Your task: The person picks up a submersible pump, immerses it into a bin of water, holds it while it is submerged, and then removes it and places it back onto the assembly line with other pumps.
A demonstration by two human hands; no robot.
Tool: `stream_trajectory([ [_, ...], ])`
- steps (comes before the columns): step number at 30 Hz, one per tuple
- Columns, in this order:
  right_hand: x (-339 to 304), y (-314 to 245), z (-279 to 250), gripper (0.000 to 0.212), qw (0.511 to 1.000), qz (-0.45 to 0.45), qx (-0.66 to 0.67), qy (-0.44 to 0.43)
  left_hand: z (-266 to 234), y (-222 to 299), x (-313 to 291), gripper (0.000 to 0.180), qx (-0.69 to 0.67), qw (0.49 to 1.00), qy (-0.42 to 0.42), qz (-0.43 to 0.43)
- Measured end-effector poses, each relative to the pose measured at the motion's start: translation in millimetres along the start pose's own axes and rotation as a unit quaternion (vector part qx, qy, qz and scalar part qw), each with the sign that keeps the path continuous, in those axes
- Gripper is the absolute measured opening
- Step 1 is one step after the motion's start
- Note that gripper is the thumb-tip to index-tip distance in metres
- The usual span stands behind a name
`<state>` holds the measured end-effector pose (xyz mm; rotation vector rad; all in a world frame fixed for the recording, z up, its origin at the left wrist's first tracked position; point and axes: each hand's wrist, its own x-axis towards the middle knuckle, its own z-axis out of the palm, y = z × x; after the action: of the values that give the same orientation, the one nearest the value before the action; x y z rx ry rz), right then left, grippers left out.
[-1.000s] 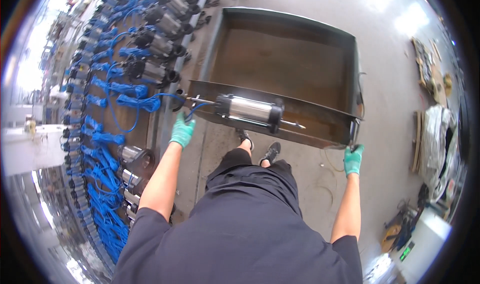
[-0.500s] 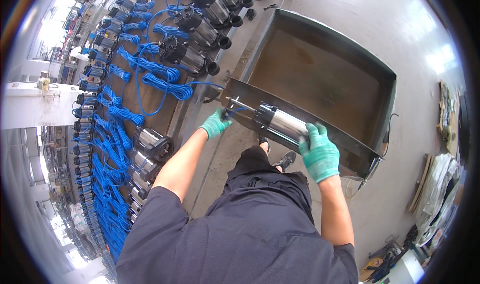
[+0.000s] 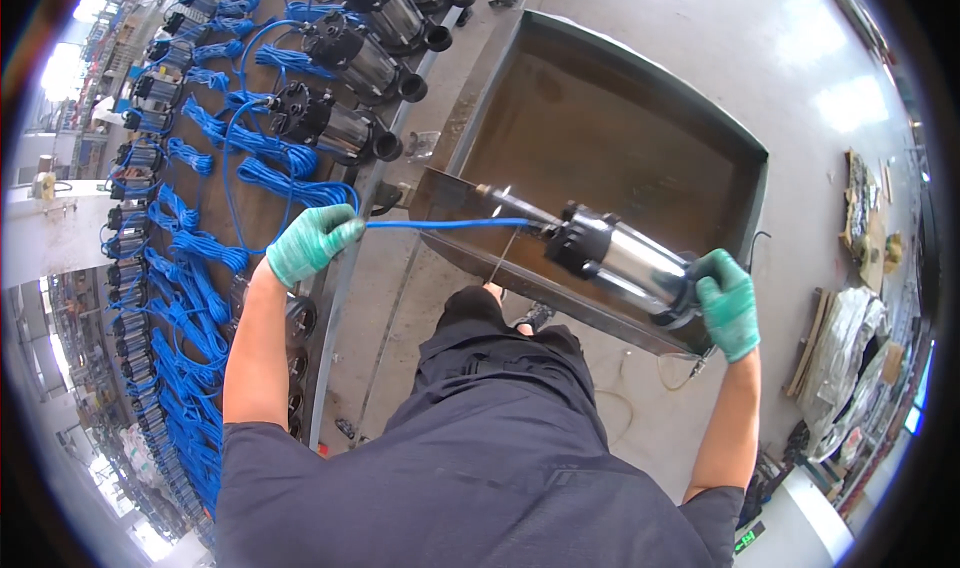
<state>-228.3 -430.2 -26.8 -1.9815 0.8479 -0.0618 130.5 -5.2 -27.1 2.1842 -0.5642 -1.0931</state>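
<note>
My left hand (image 3: 312, 246), in a green glove, is closed on a blue cable (image 3: 440, 224) at the bench edge. From its fingers the cable runs nearly straight to the black end of a submersible pump (image 3: 630, 263) with a shiny steel cylinder body. My right hand (image 3: 728, 306), also gloved in green, grips the pump's other end. The pump is held slanted over the near side of a metal tank (image 3: 765, 173) of brownish liquid. A metal rod (image 3: 520, 206) with a brass-coloured tip extends from the pump's cable end; how it joins there is blurred.
On the left, a long bench carries several similar pumps (image 3: 345, 133) and coiled blue cables (image 3: 285, 183). Farther right, wrapped sheets (image 3: 840, 353) lean near the wall. A thin hose (image 3: 625, 408) lies on the floor below the tank.
My left hand has moved left from the tank's corner, and the cable is now stretched out. The pump has shifted right with my right hand and appears lifted off the tank's near ledge.
</note>
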Motion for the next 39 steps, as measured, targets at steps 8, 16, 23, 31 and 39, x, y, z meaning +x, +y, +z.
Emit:
stream_trajectory([
  [8,75,6,6,0.015,0.953,0.049,-0.297,0.034,119,44,142,0.025,0.15,0.925,0.128,0.324],
  [16,152,61,59,0.023,0.916,0.083,-0.393,-0.015,177,36,219,0.023,0.282,0.908,0.148,0.271],
  [23,185,110,96,0.034,0.928,0.056,-0.368,0.028,182,41,222,0.033,0.332,0.919,0.129,0.166],
  [31,185,122,110,0.029,0.936,0.023,-0.34,0.087,184,48,226,0.035,0.357,0.922,0.098,0.115],
  [39,90,166,39,0.025,0.955,-0.031,-0.23,0.187,184,51,223,0.036,0.38,0.917,0.092,0.079],
])
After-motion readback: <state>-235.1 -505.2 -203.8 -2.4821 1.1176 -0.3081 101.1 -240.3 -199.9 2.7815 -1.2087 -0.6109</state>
